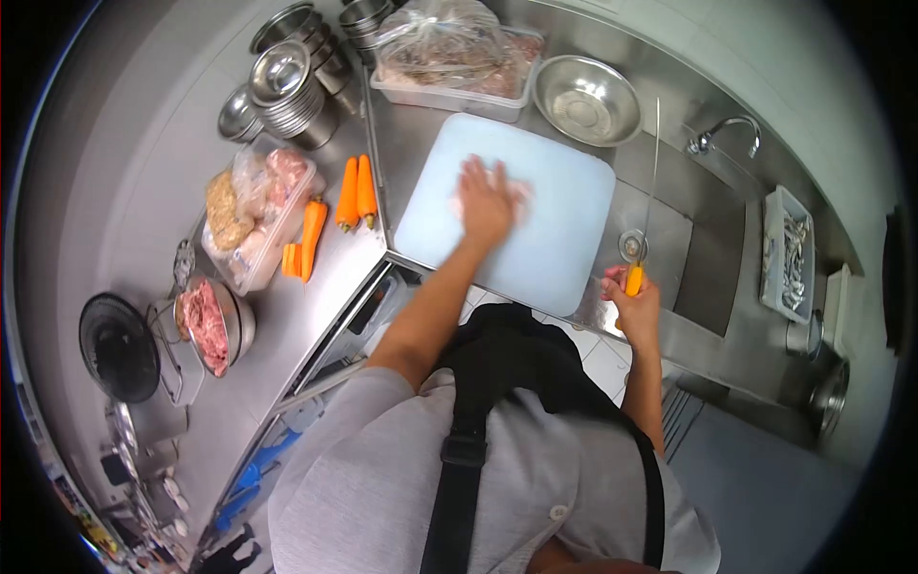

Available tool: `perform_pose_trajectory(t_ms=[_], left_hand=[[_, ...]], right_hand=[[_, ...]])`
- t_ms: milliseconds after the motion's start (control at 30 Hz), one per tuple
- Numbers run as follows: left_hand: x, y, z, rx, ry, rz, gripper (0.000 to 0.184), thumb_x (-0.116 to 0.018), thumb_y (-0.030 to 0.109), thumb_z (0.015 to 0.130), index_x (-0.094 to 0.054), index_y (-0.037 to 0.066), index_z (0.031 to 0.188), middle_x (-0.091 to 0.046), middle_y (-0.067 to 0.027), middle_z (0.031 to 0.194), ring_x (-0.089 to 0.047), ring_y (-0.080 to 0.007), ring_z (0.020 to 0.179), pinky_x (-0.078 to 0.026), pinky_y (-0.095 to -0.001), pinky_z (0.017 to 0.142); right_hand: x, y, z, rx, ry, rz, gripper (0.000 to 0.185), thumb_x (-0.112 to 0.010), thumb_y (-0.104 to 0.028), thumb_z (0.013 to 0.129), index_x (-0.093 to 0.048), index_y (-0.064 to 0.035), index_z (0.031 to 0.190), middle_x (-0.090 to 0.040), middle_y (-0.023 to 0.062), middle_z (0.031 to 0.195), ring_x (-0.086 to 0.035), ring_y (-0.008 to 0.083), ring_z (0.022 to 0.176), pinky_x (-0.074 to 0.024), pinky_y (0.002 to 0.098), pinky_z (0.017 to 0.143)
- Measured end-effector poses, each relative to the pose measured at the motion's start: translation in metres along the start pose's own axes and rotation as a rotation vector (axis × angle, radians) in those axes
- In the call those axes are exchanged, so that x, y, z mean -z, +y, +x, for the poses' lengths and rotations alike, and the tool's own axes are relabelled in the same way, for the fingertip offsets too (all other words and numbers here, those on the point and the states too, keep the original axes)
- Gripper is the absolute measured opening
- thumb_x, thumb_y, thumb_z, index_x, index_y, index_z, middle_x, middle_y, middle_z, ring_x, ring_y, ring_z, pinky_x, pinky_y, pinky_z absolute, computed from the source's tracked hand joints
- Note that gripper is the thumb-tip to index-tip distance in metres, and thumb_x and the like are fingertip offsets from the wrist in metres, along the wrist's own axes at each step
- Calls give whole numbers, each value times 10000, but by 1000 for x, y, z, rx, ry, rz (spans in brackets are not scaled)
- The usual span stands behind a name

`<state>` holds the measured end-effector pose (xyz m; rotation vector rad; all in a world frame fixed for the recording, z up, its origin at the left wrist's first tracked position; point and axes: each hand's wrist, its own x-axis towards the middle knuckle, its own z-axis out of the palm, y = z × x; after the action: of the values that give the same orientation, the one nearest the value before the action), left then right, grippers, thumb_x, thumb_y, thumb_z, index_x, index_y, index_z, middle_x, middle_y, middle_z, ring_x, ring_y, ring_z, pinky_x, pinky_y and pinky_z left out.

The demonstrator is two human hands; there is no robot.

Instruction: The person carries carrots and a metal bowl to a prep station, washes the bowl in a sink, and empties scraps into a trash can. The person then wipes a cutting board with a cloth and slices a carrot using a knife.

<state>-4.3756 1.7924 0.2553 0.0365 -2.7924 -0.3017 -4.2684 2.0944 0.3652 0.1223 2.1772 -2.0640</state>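
My left hand lies on the pale cutting board, its fingers stretched out and blurred by motion. Beneath and beside those fingers shows a pale pinkish patch, too smeared to name. In my right hand, at the sink's near edge, is the yellow handle of a long, thin knife. Its narrow blade looks edge-on and points away from me over the sink, apart from the board.
A steel bowl and a tub of bagged meat stand behind the board. Carrots, a container of bagged food and a bowl of meat occupy the left counter. The faucet is right.
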Motion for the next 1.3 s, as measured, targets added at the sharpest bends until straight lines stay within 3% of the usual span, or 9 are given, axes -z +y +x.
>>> perform_pose_trajectory(t_ms=[100, 333, 433, 633, 867, 900, 967, 1100, 1300], left_hand=[[0, -19, 45, 317, 69, -71, 588, -459, 326, 1038, -412, -20, 1511, -242, -434, 1554, -188, -572, 1481, -123, -644, 1211], [-7, 75, 15, -287, -110, -358, 565, -623, 310, 966, -505, 70, 1464, -283, -327, 1596, -245, -508, 1489, -159, -672, 1196], [22, 8, 34, -148, -164, 74, 537, -605, 347, 978, -493, 244, 1493, -295, -238, 1623, -251, -463, 1505, -199, -666, 1190], [-36, 4, 56, -147, 503, -182, 257, -476, 89, 1014, -675, 18, 1161, -675, -200, 1004, -613, -389, 953, -443, -508, 946], [17, 113, -32, -374, -115, -769, 276, -490, -32, 956, -665, 25, 1161, -671, -197, 1207, -615, -340, 1187, -483, -425, 1033], [15, 94, -19, -77, -155, -994, 274, -486, -30, 964, -663, 19, 1167, -676, -181, 1188, -625, -319, 1151, -493, -419, 1002], [24, 35, 21, 236, -25, -1234, 309, -574, 65, 942, -626, 0, 1239, -667, -213, 1184, -629, -363, 1120, -491, -446, 980], [-18, -69, 87, 187, 438, 115, 475, -722, 156, 855, -626, -22, 1285, -656, -272, 1171, -613, -454, 1097, -476, -495, 975], [-51, 54, 97, -3, 350, -694, 383, -482, -109, 820, -719, 10, 1097, -699, -191, 1032, -659, -332, 1007, -508, -394, 913]], right_hand=[[23, 13, -20, -30, 73, 34, 256, -727, 34, 873, -495, -49, 803, -663, 89, 990, -640, 132, 816, -604, 310, 690], [45, 31, -30, -136, 133, 55, 252, -720, 36, 876, -496, -59, 809, -647, 57, 924, -635, 121, 798, -599, 291, 700], [53, 36, -28, -120, 113, 13, 251, -718, 30, 879, -494, -58, 807, -646, 51, 925, -632, 116, 795, -595, 292, 696], [61, 33, -25, -119, 133, 18, 245, -724, 22, 878, -503, -57, 806, -650, 46, 915, -629, 112, 785, -589, 290, 692], [51, 19, 8, -82, 93, -1, 232, -726, 18, 877, -519, -52, 801, -649, 39, 898, -621, 99, 777, -583, 277, 685], [53, 14, 9, -74, 89, -12, 232, -725, 19, 877, -519, -51, 798, -649, 39, 899, -621, 99, 778, -583, 277, 685], [62, 11, 5, -58, 92, -36, 233, -723, 19, 877, -518, -50, 792, -649, 38, 900, -620, 98, 780, -583, 277, 685], [87, 27, -12, -28, 118, -12, 221, -722, 17, 879, -521, -47, 810, -649, 40, 909, -623, 101, 791, -581, 279, 687], [89, 46, -29, -128, 154, 38, 224, -723, 14, 880, -516, -49, 822, -654, 50, 928, -628, 111, 809, -581, 287, 701]])
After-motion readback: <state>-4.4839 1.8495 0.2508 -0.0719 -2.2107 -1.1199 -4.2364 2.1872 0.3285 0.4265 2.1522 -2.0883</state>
